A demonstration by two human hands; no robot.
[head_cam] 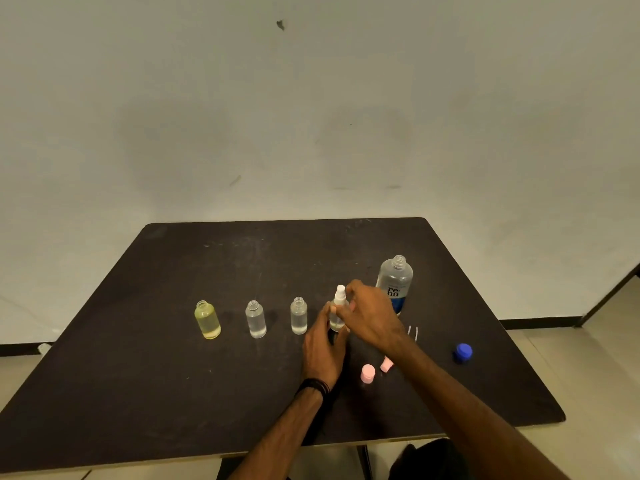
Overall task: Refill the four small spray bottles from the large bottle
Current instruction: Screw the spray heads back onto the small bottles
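Left hand [323, 348] grips 1 clear spray bottle [337, 315]; right hand [370, 318] pinches its white sprayer top [340, 292].

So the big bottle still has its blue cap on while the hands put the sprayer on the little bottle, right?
Not quite. In the head view the big bottle has no cap on; its neck is open. The blue cap lies on the table, off to the right. The rest holds: both hands, left and right, are on the little bottle with its white sprayer.
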